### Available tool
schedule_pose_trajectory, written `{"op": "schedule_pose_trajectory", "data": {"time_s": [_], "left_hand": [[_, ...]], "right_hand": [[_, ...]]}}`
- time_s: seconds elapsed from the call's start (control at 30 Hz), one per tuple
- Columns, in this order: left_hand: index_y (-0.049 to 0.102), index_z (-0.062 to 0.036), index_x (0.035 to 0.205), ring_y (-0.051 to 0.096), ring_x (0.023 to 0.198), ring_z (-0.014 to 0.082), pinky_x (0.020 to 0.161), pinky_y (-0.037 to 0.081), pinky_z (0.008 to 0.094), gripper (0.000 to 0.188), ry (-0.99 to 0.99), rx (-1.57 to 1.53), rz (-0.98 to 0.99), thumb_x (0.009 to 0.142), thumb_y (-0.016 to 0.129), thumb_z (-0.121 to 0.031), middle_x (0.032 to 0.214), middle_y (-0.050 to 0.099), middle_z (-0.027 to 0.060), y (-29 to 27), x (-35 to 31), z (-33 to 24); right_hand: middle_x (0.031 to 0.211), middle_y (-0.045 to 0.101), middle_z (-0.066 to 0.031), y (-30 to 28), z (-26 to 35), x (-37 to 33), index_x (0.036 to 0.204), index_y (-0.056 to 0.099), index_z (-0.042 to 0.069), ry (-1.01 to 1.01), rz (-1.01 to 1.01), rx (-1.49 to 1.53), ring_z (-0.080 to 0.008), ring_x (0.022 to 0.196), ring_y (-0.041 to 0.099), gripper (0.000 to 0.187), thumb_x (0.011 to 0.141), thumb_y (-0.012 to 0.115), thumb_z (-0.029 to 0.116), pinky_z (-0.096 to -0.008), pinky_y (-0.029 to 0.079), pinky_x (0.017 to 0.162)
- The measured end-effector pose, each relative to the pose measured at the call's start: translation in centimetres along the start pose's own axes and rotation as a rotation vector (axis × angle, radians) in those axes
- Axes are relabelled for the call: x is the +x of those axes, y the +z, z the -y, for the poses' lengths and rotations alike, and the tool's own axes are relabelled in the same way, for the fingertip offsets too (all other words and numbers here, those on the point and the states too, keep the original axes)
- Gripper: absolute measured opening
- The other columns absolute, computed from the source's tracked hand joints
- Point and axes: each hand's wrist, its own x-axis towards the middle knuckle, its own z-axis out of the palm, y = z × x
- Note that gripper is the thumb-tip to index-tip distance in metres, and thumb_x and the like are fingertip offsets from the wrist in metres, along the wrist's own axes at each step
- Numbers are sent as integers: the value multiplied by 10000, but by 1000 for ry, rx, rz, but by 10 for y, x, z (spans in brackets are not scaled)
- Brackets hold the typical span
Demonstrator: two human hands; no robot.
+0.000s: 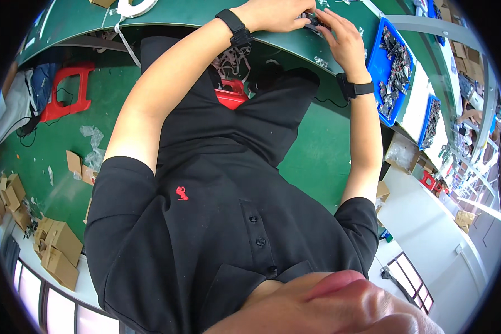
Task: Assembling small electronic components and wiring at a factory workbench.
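At the top of the view my left hand (275, 15) reaches over the green table, its fingers closed on a small dark part (313, 21) with some shiny spots. My right hand (345, 43) comes from the other side, with bent thumb and fingers pinching the same part. Its exact kind is hidden by the fingers. Near my right wrist stands a blue tray (383, 72) filled with many small black and silvery pieces (395, 69).
A white tape roll (136, 8) lies on the green table (178, 12) at the left. A second blue tray (428, 122) stands at the right. Red stools (83, 94) and cardboard boxes (58, 250) are on the floor. Another person sits at the far left.
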Motion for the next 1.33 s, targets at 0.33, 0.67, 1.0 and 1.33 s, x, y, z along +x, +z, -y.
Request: {"op": "schedule_pose_trajectory", "data": {"time_s": [0.33,0.67,1.0,1.33], "left_hand": [[729,-73,957,659,953,353,865,526,461,195,51,62,22,904,646,-241,965,716,134,4,2,-3],[759,-78,927,658,950,349,855,531,466,195,7,1,91,887,634,-222,973,739,126,7,9,-1],[755,-92,933,661,958,350,867,528,459,242,-25,1,69,823,747,-307,936,730,138,-6,6,-3],[709,-115,1056,653,1049,300,968,534,400,302,-142,183,193,881,761,-357,1046,693,74,4,6,-8]], "right_hand": [[1279,712,-128,10,-10,3,1458,506,8,695,205,1019,-173,1110,689,504,974,645,-28,-283,565,902],[1322,686,-56,9,-83,-38,1477,497,8,816,403,1304,-136,1094,668,511,1004,670,98,-275,539,869],[1119,716,-41,9,-88,-10,1450,558,97,878,549,1352,-132,902,683,564,923,756,86,-238,530,652],[1060,712,-18,18,-106,14,1498,479,73,973,734,1383,-130,759,695,708,837,716,-16,-227,540,588]]}}
